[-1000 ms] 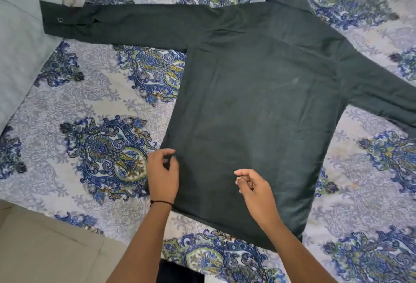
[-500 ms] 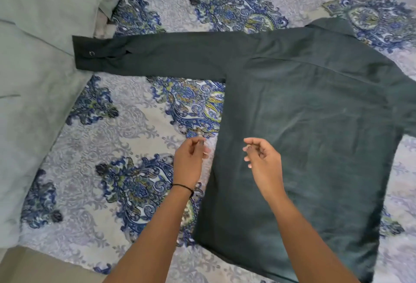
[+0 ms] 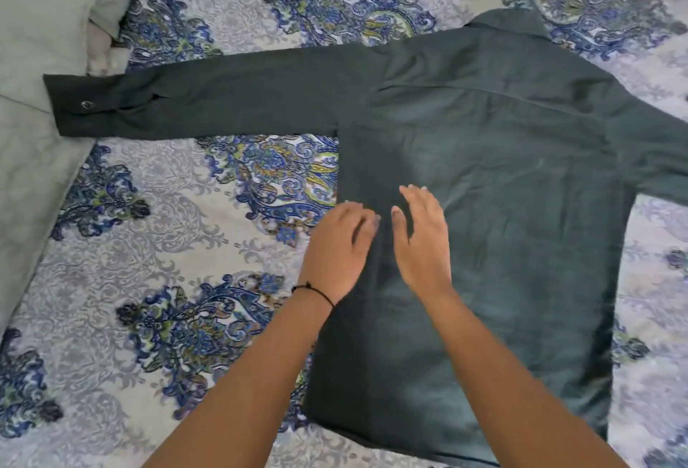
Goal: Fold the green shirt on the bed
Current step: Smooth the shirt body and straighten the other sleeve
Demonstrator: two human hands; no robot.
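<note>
The dark green shirt (image 3: 502, 188) lies flat and back-up on the patterned bed, collar at the far side. Its left sleeve (image 3: 223, 99) stretches straight out to the left, the cuff lying on a pale pillow. The right sleeve runs out of frame on the right. My left hand (image 3: 340, 248) hovers at the shirt's left side edge, fingers slightly curled, holding nothing. My right hand (image 3: 422, 240) is just beside it over the shirt's body, palm down with the fingers apart. Both hands are blurred by motion.
A blue and grey floral bedsheet (image 3: 167, 244) covers the bed. Pale green pillows (image 3: 33, 58) lie along the left edge, under the sleeve's cuff.
Both hands have moved up the shirt from the hem towards its middle left edge. Their pinched fingers have spread out. The view has shifted left, bringing the whole left sleeve into frame.
</note>
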